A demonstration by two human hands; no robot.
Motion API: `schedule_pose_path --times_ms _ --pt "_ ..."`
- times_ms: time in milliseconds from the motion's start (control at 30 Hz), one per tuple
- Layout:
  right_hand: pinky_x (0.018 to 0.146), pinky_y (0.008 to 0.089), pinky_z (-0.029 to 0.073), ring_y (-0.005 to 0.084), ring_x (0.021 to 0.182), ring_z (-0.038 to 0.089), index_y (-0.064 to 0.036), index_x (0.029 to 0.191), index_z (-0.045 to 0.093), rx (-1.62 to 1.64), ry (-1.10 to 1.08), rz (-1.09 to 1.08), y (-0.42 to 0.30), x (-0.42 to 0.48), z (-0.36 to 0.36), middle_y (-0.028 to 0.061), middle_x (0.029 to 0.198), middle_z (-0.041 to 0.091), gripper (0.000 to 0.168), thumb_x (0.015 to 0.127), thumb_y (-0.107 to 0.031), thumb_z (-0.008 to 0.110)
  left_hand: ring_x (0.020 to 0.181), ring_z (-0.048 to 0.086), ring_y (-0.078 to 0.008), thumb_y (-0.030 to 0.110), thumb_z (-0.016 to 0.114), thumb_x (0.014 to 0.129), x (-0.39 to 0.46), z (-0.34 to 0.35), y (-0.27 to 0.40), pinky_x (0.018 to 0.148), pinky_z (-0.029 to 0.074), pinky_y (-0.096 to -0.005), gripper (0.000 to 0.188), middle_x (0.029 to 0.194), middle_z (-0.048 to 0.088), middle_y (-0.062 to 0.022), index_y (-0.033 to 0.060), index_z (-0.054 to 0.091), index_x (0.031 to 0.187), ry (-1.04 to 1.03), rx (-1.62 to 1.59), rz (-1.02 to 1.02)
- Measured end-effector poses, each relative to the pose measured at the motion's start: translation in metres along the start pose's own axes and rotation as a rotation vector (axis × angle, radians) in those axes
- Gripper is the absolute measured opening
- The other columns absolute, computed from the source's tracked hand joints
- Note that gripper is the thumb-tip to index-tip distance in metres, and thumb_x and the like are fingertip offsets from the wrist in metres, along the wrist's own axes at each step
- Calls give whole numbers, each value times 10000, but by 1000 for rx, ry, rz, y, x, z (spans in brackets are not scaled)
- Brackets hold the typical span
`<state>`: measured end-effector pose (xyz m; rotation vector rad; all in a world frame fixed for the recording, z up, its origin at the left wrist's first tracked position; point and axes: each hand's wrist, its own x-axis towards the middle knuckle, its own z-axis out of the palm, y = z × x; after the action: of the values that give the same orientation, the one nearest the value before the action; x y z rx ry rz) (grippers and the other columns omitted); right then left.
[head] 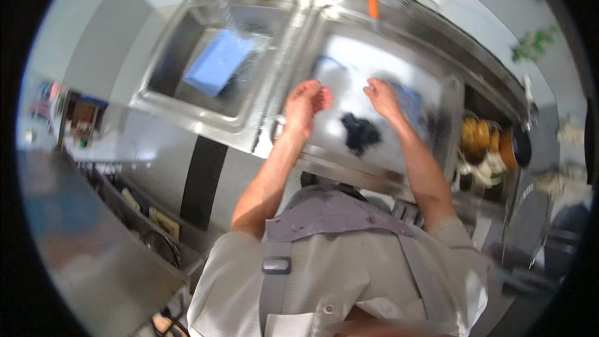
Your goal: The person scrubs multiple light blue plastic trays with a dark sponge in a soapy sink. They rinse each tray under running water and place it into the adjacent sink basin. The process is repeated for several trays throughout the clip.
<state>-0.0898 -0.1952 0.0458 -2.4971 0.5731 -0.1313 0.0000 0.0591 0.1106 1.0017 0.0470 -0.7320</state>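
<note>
My left hand (305, 103) hovers over a steel basin (327, 150), its fingers loosely curled and nothing seen in them. Across from it, my right hand (383, 99) is also bent at the fingers and looks empty, though blur softens its outline. A blue cloth-like item (410, 103) lies beside and partly behind the right hand; whether they touch cannot be told. Below and between both hands is a crumpled black cloth or glove (360, 134) on the basin's pale, shiny bottom. In the left sink (154, 91), a blue rectangular item (217, 63) sits under running water (224, 11).
An orange-handled tool or hose (371, 2) stands at the back of the basin. To the right are yellow items (478, 135) and whitish scraps (486, 171) in a recess. A metal counter (107, 252) with a slotted rack (149, 215) lies at left.
</note>
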Motion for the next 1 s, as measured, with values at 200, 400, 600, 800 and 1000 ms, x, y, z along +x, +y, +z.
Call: schedule_pose_path --times_ms 200,400,600,800,1000 --pt "1122 707 213 396 1521 69 -115 1578 211 -353 -288 396 121 -71 -12 176 1655 79 895 895 -507 636 1238 563 -332 328 686 891 56 28 -66 1055 431 -379 628 1304 604 -235 -69 523 1349 -196 1106 112" --pt "1081 740 245 446 1461 240 -64 1567 196 -463 -603 398 71 -94 5 256 1623 140 803 922 -319 601 1284 502 -424 304 668 883 82 43 -160 1079 424 -448 610 1395 493 -297 -52 500 1349 -511 1716 276" --pt "934 552 486 459 1106 601 -31 1498 277 -116 -476 113 32 -112 25 274 1191 620 739 848 -126 615 1093 610 -451 177 657 848 70 67 -175 937 521 -508 427 1234 563 -273 8 562 1229 -452 1817 241" --pt "754 518 550 429 929 671 -28 1256 538 -503 -631 96 129 -92 6 237 1017 685 453 823 -89 655 1052 626 -436 65 598 815 99 80 -176 900 535 -500 306 1184 592 -261 -24 605 1108 -518 1925 307" --pt "876 535 538 448 1149 589 -47 1360 509 -361 -70 218 142 -94 -51 271 1446 423 502 888 -172 627 1224 530 -387 24 556 834 135 128 -192 995 492 -458 324 1206 587 -223 -32 592 1152 -392 1868 470"
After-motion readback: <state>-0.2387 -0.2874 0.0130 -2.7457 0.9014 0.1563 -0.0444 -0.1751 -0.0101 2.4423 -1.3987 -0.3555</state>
